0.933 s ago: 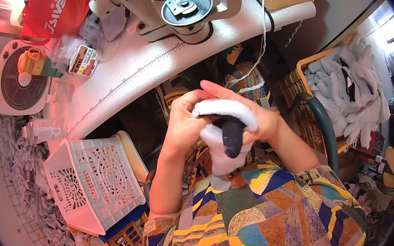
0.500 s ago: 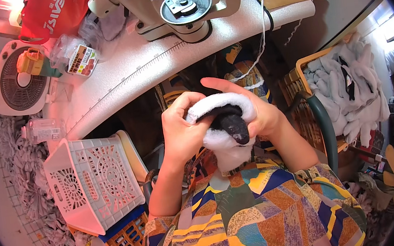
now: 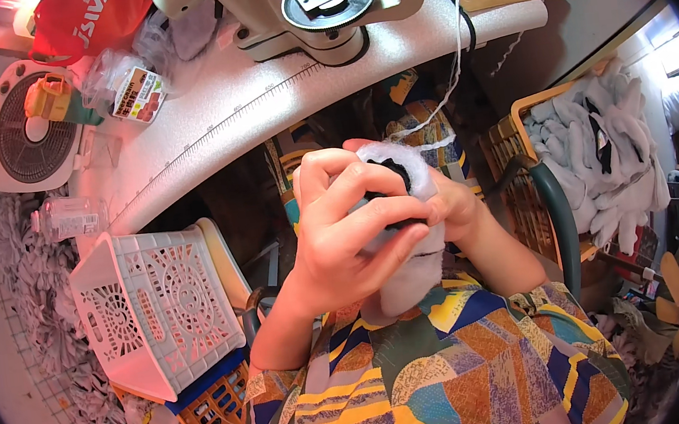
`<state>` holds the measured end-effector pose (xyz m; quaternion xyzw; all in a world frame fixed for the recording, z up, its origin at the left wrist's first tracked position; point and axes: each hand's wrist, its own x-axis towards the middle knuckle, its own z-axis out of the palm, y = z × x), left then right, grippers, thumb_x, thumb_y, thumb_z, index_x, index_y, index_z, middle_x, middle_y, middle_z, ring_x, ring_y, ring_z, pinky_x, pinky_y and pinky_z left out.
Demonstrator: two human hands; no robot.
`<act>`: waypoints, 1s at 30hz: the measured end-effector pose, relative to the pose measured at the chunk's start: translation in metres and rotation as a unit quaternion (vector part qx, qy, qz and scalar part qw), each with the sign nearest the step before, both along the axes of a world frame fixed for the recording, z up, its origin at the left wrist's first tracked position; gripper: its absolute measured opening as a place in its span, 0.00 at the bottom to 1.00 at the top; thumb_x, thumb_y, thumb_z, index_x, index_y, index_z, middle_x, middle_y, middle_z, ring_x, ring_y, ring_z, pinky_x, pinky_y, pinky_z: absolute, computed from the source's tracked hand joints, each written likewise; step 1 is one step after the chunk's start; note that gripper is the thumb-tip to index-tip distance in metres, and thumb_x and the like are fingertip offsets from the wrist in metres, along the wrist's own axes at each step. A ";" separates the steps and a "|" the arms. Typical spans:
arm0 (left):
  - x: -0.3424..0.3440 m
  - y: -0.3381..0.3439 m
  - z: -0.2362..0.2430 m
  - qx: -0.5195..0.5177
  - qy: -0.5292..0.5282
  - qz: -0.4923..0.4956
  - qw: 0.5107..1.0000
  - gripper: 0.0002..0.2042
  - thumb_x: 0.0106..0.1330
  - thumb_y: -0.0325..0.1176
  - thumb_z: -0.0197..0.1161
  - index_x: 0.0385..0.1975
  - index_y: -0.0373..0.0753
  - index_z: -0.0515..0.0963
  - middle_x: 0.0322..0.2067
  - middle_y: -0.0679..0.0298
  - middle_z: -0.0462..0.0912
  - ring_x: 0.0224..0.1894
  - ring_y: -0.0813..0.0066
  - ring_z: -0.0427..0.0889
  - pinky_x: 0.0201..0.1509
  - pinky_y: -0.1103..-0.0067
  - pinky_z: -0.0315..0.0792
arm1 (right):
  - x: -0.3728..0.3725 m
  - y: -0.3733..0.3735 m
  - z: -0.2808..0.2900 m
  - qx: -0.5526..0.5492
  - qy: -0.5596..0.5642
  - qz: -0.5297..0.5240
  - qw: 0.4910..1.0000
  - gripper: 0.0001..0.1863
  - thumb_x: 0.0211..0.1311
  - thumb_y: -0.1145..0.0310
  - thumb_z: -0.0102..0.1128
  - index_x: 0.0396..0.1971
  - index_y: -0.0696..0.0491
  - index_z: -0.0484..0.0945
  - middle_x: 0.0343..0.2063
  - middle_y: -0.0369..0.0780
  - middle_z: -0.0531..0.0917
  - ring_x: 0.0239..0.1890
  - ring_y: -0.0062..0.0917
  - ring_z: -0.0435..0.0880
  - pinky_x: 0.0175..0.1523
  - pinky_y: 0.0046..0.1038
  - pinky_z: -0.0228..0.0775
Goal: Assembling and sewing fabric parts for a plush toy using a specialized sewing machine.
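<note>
A white fleecy fabric piece (image 3: 410,279), with a black part (image 3: 389,171) showing in its opening, is held up in front of my patterned top. My left hand (image 3: 345,220) lies across its upper part, fingers bent over the black opening and hiding much of it. On the other side my right hand (image 3: 456,205) grips the white rim, its thumb near my left fingertips; most of its fingers are behind the fabric. The lower end of the piece hangs below both hands. What kind of article it is, I cannot make out.
Ahead stands a sewing machine (image 3: 311,39) on a white worktable (image 3: 214,142). A white plastic crate (image 3: 187,305) is at left, below a fan (image 3: 29,130). At right, a yellow basket (image 3: 520,108) holds many white fabric pieces (image 3: 600,149). A white cord (image 3: 456,56) hangs off the table.
My left hand has turned and come over the opening, covering the black part that showed before. The white piece has tilted, and my right hand has shifted slightly along its rim.
</note>
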<state>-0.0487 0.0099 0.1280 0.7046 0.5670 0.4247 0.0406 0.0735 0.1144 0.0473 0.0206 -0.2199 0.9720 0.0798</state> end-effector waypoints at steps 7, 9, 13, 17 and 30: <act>0.000 -0.003 -0.011 -0.063 -0.303 0.101 0.946 0.05 0.53 0.24 0.68 0.23 0.37 0.77 0.25 0.65 0.77 0.33 0.69 0.74 0.41 0.76 0.67 | 0.000 -0.001 0.005 0.027 -0.016 -0.006 0.999 0.55 0.32 0.64 0.79 0.66 0.55 0.57 0.57 0.38 0.70 0.59 0.24 0.70 0.64 0.27 0.59; -0.001 -0.002 -0.017 -0.034 -0.309 0.113 0.944 0.05 0.56 0.25 0.67 0.23 0.35 0.76 0.25 0.64 0.77 0.33 0.70 0.73 0.40 0.78 0.67 | 0.001 0.001 0.003 0.026 -0.015 -0.009 1.000 0.56 0.32 0.64 0.79 0.66 0.55 0.57 0.56 0.38 0.70 0.59 0.24 0.70 0.64 0.27 0.60; -0.004 -0.001 -0.015 -0.054 -0.166 0.129 0.976 0.12 0.51 0.26 0.66 0.35 0.34 0.75 0.37 0.58 0.73 0.43 0.64 0.71 0.46 0.73 0.66 | -0.001 0.001 0.007 0.028 0.001 0.001 1.000 0.54 0.32 0.65 0.78 0.65 0.56 0.58 0.55 0.38 0.72 0.58 0.24 0.71 0.64 0.27 0.61; -0.009 0.000 -0.019 -0.169 -0.155 0.139 0.963 0.20 0.51 0.28 0.62 0.45 0.32 0.71 0.44 0.53 0.68 0.46 0.61 0.71 0.53 0.73 0.67 | -0.001 0.004 0.007 0.066 -0.054 -0.007 0.996 0.56 0.27 0.63 0.79 0.64 0.58 0.59 0.54 0.40 0.73 0.56 0.27 0.74 0.63 0.28 0.63; -0.024 0.011 -0.078 -0.191 -0.108 0.151 0.964 0.14 0.55 0.21 0.58 0.42 0.32 0.69 0.36 0.49 0.76 0.38 0.49 0.78 0.44 0.66 0.72 | -0.012 0.016 -0.020 0.356 -0.131 -0.161 0.911 0.44 0.39 0.80 0.71 0.63 0.51 0.64 0.49 0.36 0.77 0.51 0.20 0.74 0.57 0.24 0.66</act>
